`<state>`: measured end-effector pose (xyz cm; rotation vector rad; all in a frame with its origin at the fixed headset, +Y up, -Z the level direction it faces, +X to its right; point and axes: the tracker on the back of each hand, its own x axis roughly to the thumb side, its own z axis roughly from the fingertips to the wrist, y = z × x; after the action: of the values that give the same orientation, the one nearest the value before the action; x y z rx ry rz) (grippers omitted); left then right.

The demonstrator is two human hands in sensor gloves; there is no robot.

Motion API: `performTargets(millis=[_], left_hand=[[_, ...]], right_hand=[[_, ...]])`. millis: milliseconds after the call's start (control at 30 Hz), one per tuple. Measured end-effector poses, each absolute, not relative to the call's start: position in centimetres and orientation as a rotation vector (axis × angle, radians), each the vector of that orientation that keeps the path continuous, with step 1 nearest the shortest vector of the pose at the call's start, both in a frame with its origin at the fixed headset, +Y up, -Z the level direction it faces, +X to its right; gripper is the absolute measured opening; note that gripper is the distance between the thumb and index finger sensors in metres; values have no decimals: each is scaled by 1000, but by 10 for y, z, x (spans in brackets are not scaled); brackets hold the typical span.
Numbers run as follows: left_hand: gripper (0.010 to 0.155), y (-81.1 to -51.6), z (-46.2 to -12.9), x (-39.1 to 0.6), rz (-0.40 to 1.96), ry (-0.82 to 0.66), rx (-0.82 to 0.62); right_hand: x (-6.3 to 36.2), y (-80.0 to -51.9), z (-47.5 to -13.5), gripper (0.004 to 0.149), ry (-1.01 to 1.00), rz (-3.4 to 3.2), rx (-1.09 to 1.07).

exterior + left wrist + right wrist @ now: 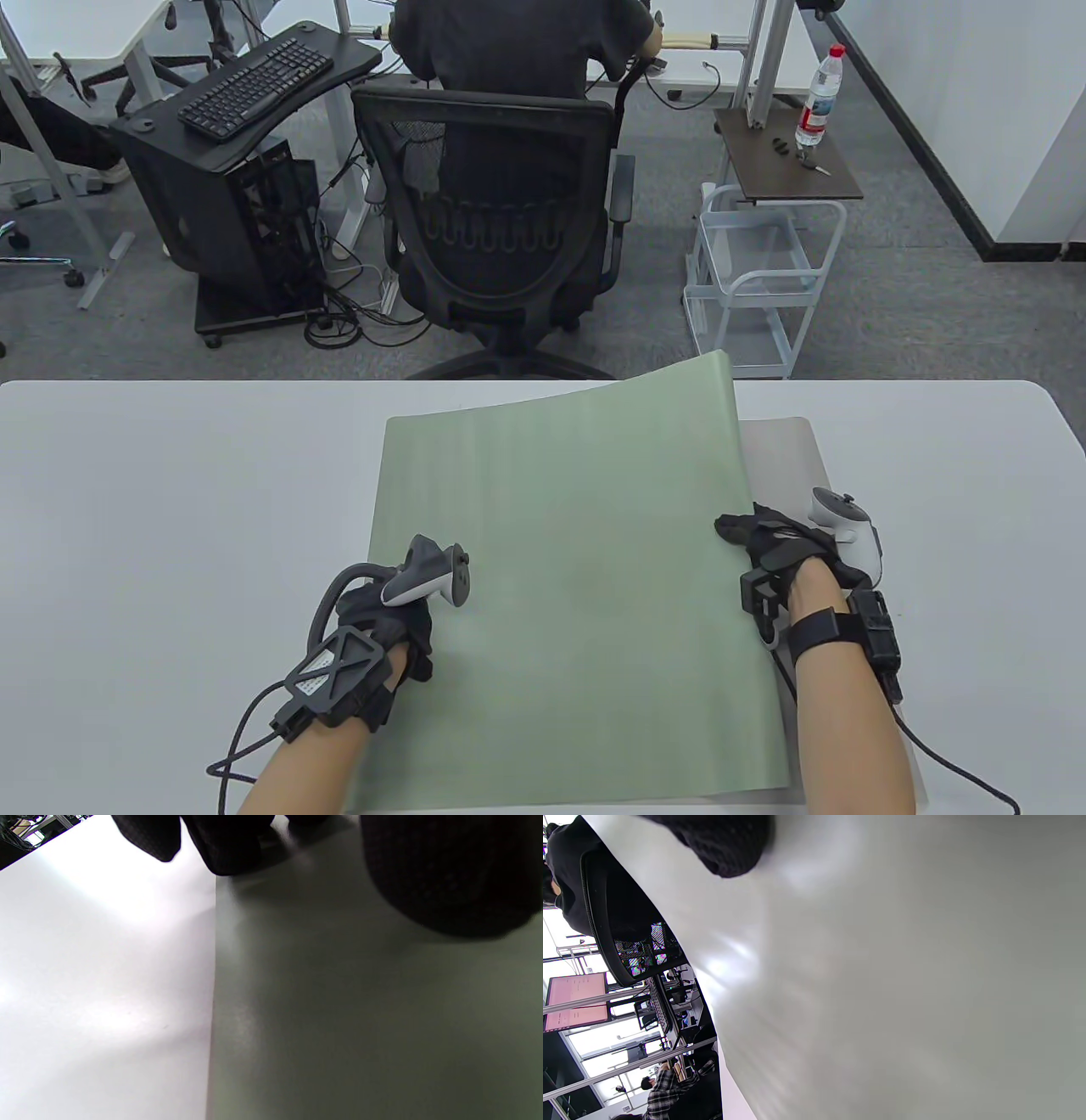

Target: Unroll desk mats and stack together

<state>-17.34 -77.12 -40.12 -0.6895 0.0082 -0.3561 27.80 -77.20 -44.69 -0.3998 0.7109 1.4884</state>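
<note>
A green desk mat (568, 577) lies unrolled on the white table (170, 509), its far right corner curling up off the surface. It lies on top of a grey mat (785, 458), which shows only along the right side. My left hand (386, 620) rests on the green mat's left edge, fingers down on it (339, 1005). My right hand (768, 539) rests at the mat's right edge, fingers on the green surface (903, 984). Neither hand plainly grips the mat.
Beyond the table's far edge a person sits in a black office chair (501, 229). A white wire cart (764, 280) stands at the right of it, and a computer stand with a keyboard (254, 85) at the left.
</note>
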Motion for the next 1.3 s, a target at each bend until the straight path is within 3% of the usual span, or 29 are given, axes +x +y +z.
performTargets(millis=[133, 567, 667, 800, 933, 1133, 1300], left_hand=[[92, -771, -401, -173, -355, 7, -688], [92, -772, -402, -173, -359, 7, -687], [92, -772, -402, -172, -366, 7, -689], [92, -771, -402, -171, -380, 8, -692], [92, -771, -402, -171, -383, 10, -693], [92, -771, -402, -170, -386, 14, -694], [92, -771, -402, -170, -384, 13, -691]], right_hand=[[288, -769, -446, 75, 697, 1503, -417], [314, -763, -441, 82, 631, 1463, -469], [320, -760, -441, 74, 640, 1491, -462], [318, -757, -442, 44, 618, 1540, -436], [305, -756, -447, 39, 650, 1512, -364], [298, -752, -453, 47, 628, 1649, -439], [298, -753, -455, 67, 604, 1724, -454]])
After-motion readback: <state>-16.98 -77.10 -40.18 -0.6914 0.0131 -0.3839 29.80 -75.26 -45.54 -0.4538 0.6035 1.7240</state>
